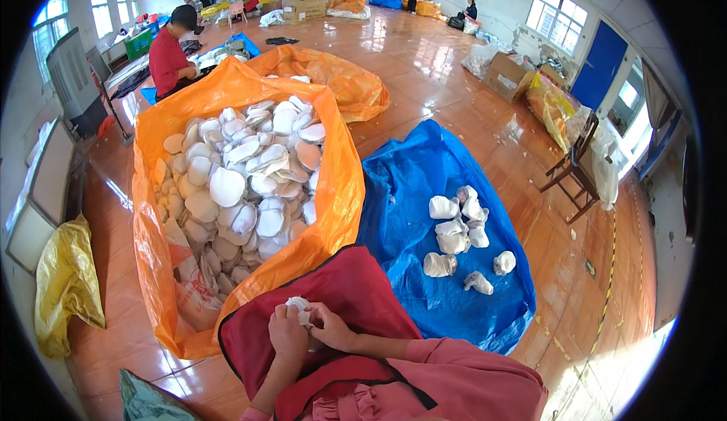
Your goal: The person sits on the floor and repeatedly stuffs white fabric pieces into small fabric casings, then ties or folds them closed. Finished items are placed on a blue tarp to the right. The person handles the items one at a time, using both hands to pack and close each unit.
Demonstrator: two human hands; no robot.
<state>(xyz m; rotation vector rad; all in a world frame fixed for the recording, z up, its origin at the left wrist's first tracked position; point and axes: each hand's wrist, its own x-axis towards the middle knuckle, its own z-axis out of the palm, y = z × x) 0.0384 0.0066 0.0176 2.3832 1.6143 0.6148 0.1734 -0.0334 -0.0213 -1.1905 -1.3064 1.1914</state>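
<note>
Over my lap lies a dark red cloth (363, 288) with black edging. Above it my left hand (288, 334) is closed around a small stack of white rounded pads (300, 303), partly hidden by the fingers. My right hand (333, 329) pinches the right side of the same pads. Just ahead stands a big orange sack (344, 194), its mouth wide, filled with loose white and cream pads (227, 186). On a blue tarp (409, 216) to my right lie several wrapped white bundles (452, 236).
Behind the sack is another orange sack (333, 80), near a seated person in red (168, 57). A wooden chair (579, 167) stands at the right, a blue door (600, 65) beyond. A yellow sack (67, 292) lies at the left. Other people and cardboard boxes (304, 6) are farther back.
</note>
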